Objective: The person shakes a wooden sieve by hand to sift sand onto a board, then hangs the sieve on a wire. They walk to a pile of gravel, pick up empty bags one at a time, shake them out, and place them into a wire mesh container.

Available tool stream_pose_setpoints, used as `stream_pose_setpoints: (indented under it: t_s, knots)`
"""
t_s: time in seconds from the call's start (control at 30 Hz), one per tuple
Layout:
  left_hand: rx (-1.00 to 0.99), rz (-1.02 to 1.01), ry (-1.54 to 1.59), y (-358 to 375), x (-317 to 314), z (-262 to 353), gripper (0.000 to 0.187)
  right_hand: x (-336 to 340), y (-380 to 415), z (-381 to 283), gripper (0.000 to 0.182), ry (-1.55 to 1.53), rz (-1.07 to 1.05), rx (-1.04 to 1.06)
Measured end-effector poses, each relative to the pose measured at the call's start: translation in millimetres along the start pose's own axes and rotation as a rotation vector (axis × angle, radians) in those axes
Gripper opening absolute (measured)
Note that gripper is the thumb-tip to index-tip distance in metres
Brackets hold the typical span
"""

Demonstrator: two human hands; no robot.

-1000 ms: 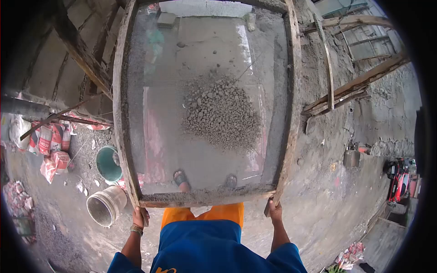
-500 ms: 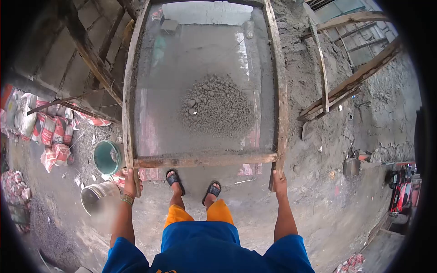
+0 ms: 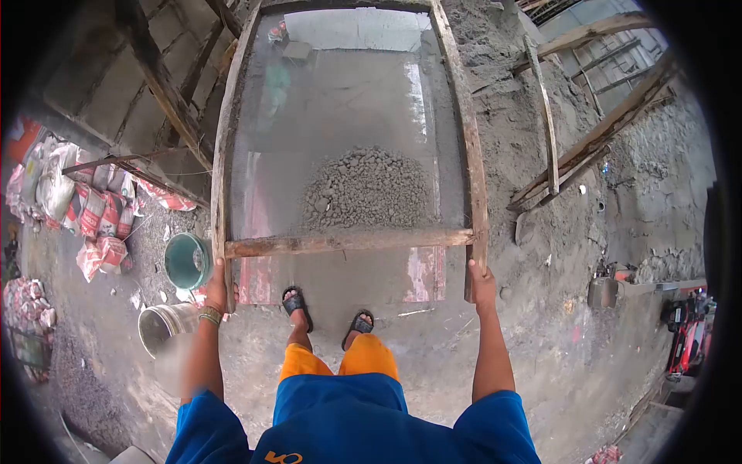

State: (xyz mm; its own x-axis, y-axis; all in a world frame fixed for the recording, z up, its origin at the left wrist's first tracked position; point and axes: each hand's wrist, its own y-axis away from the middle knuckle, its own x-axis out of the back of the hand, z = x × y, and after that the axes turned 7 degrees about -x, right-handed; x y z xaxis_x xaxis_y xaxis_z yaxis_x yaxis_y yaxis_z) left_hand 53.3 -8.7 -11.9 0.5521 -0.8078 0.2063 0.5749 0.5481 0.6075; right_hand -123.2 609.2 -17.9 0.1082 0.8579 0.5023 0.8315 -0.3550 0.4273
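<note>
At upper centre, gravel [image 3: 371,189] lay heaped in a wooden sieve [image 3: 348,243]; the left hand [image 3: 216,288] and right hand [image 3: 481,284] were closed around its handles [image 3: 468,289]. The step looked like shaking; the next move probably called for level, even arms.

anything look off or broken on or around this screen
Nothing looks plainly broken on the wooden frame. The lumpy heap sits bunched toward the near crossbar, with little on the far mesh, so it looks uneven. A blurred patch hides part of the white bucket.
</note>
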Motion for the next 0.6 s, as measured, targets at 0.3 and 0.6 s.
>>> stream_pose_setpoints:
  t_s: [0.3, 0.6]
  knots:
    - [0.087, -0.122, 0.103, 85.7, 33.0, -63.3, 0.069, 28.5, 47.4, 74.6, 0.053, 0.008, -0.03, 0.026]
    - [0.057, -0.086, -0.005, 34.4, 7.7, 23.8, 0.074, -4.0, -7.1, 2.1, 0.06, 0.018, 0.003, 0.04]
